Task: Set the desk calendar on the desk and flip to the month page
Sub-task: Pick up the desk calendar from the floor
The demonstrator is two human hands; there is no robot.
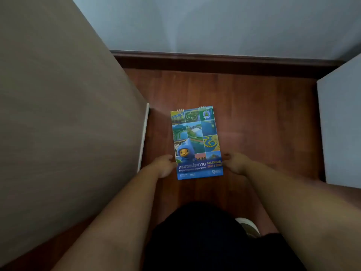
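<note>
The desk calendar is a spiral-bound pad with a blue cover of photo tiles and a cartoon water-drop figure. It lies flat, low over the red-brown wooden floor, with its binding pointing away from me. My left hand grips its lower left edge and my right hand grips its lower right edge. The fingertips are tucked at the cover's sides. I cannot tell whether the calendar rests on the floor or hangs just above it.
A wide grey-brown desk top with a pale edge fills the left side, close to the calendar. A white cabinet side stands at the right. A dark baseboard and pale wall close the far end. My white shoe shows below.
</note>
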